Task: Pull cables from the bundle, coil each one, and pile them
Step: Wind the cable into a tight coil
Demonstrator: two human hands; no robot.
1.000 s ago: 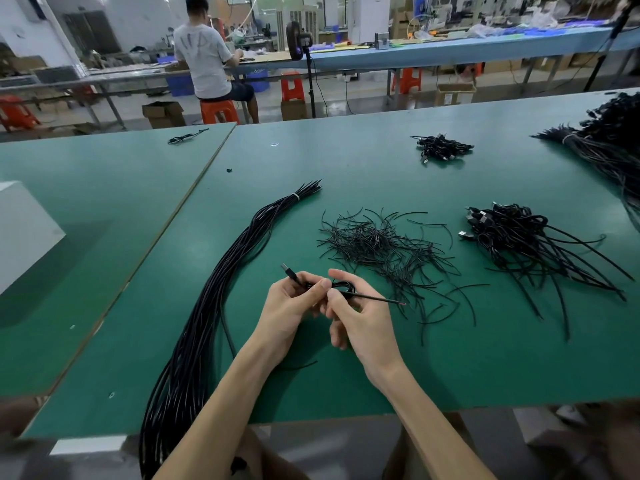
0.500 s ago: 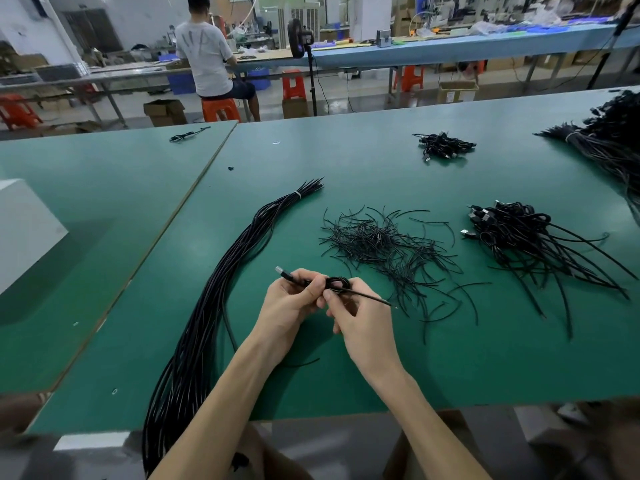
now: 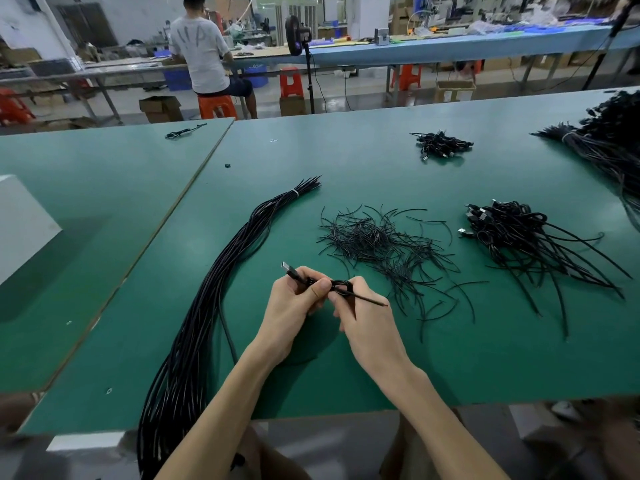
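Observation:
A long bundle of black cables (image 3: 221, 289) lies on the green table (image 3: 346, 161), tied near its far tip and hanging over the near edge. My left hand (image 3: 294, 306) grips a small coiled black cable (image 3: 337, 285) just above the table; its silver plug sticks out to the upper left. My right hand (image 3: 363, 317) pinches the same coil, and a thin black tie end pokes out to the right. A pile of coiled cables (image 3: 512, 233) with trailing ends lies at the right.
Loose thin black ties (image 3: 381, 240) are scattered just beyond my hands. A smaller heap of cables (image 3: 441, 145) sits farther back, and another big bundle (image 3: 609, 147) lies at the far right. A white box (image 3: 20, 223) stands at the left. A person (image 3: 204, 53) sits at a distant bench.
Both hands and the coil have shifted slightly away from me. The tie end sticking out to the right looks shorter than before.

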